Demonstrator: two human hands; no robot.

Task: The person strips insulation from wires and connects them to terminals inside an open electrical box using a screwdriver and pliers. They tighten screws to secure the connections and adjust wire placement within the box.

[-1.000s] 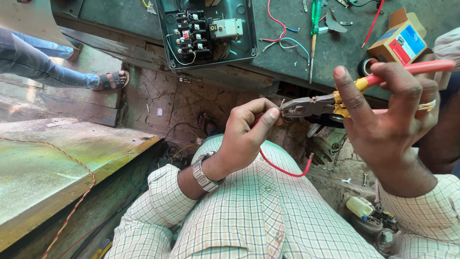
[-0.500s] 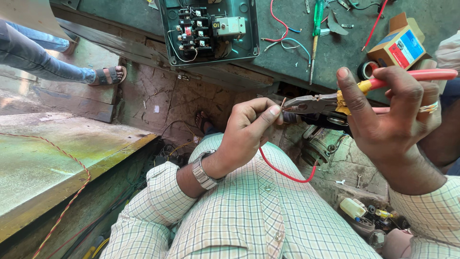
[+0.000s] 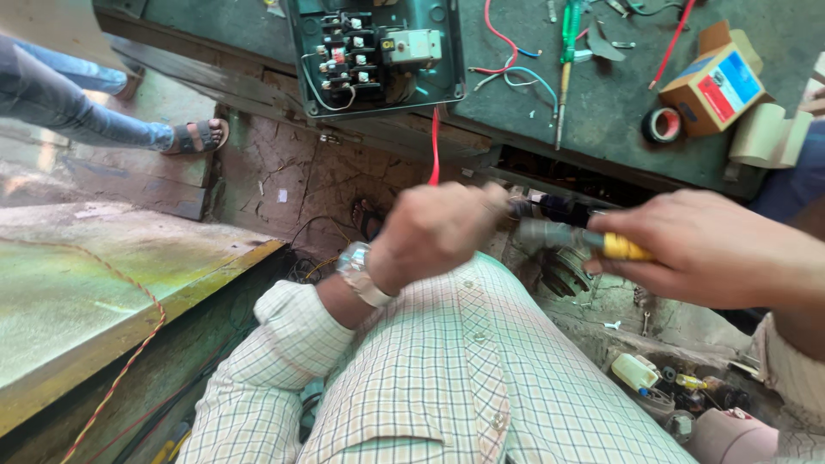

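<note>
My left hand (image 3: 438, 230), with a wristwatch (image 3: 361, 273) on the wrist, is closed around a red wire (image 3: 435, 146) that runs up toward an open green electrical box (image 3: 378, 51) with switchgear inside. My right hand (image 3: 696, 249) grips pliers (image 3: 559, 235) with yellow and red handles, their jaws pointing left at my left fingers. Both hands are blurred above my checked-sleeve knee.
The green bench (image 3: 601, 94) holds a green screwdriver (image 3: 565, 51), loose red and blue wires, a roll of tape (image 3: 663, 125) and an orange-blue carton (image 3: 713, 82). Another person's sandalled foot (image 3: 193, 136) stands at left. A green metal plate (image 3: 94, 283) lies at lower left. Clutter lies at lower right.
Both hands dropped lower in view and turned. The red wire, earlier looping below the hands, now runs upward from my left fist to the box. The camera has shifted.
</note>
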